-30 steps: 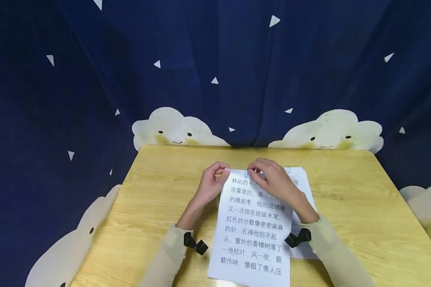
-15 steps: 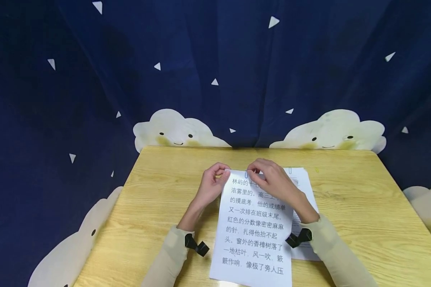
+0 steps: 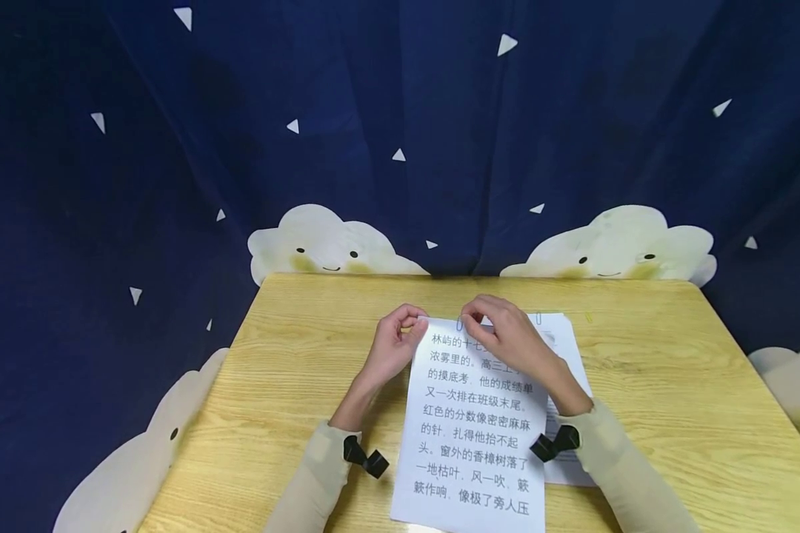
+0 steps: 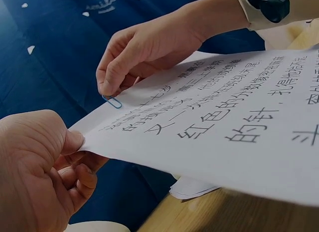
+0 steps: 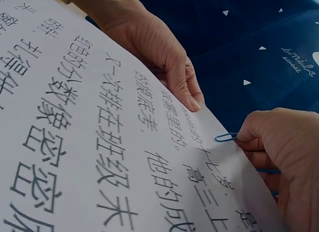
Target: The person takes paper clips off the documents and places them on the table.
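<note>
A printed sheet of paper [image 3: 470, 437] with large Chinese characters is held above the table. My left hand [image 3: 398, 337] pinches its upper left corner, thumb on top and fingers beneath, as the left wrist view shows. My right hand [image 3: 507, 337] pinches a blue paper clip [image 5: 227, 137] at the sheet's top edge. One end of that paper clip [image 4: 114, 102] lies over the print side, while the other is hidden by my fingertips. More blue wire [image 5: 269, 171] shows among the right fingers; whether it belongs to a second clip I cannot tell.
More printed papers [image 3: 565, 348] lie on the wooden table [image 3: 293, 348], partly under the held sheet and right arm, with another paper clip [image 3: 538, 318] at their top edge. A small yellow clip-like piece [image 3: 589, 317] lies farther right. A dark blue curtain [image 3: 400, 89] hangs behind.
The held sheet has shifted slightly to the right, its lower end most. Both hands keep their grips in nearly the same places, and the blue paper clip stays at the top edge.
</note>
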Available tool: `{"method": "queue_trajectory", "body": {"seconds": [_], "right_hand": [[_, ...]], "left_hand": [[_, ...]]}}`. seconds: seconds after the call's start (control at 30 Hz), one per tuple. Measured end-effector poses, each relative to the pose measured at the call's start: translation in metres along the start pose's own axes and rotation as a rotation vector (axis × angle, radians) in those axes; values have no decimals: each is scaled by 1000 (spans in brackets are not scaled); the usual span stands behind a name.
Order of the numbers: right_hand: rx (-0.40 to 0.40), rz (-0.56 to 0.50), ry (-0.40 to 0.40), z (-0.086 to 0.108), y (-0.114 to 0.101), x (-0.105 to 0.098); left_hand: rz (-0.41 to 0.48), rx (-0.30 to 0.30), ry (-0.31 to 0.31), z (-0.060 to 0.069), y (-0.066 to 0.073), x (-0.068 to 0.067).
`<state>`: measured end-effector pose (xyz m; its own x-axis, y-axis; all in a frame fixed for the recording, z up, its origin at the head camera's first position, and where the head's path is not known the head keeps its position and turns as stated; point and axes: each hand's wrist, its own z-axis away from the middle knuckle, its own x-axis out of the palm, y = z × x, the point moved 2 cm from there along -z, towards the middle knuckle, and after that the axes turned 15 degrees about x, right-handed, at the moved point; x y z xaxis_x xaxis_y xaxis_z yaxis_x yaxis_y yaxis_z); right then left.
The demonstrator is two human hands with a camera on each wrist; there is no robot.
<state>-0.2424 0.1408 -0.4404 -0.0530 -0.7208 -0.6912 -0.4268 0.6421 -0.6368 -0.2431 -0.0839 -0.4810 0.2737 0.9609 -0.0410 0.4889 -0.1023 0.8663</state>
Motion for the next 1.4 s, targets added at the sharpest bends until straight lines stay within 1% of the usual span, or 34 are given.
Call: {"method": "queue_trajectory", "body": {"seconds": [0.27, 0.53, 0.67, 0.93, 1.17, 1.4], "right_hand": [[1, -2, 5, 0, -1, -2], [34, 5, -26, 2, -2, -2], [39, 3, -30, 3, -1, -1], [12, -17, -6, 3, 0, 0], [-6, -17, 23, 3, -1, -2], [-18, -59, 64, 4, 2, -6]], "left_hand": [[-1, 1, 8, 0, 0, 0], [-22, 10, 37, 0, 1, -2], [-12, 6, 40, 0, 1, -2], [2, -4, 31, 0, 0, -1], [-3, -1, 26, -1, 1, -1], [-10, -10, 34, 0, 0, -1]]}}
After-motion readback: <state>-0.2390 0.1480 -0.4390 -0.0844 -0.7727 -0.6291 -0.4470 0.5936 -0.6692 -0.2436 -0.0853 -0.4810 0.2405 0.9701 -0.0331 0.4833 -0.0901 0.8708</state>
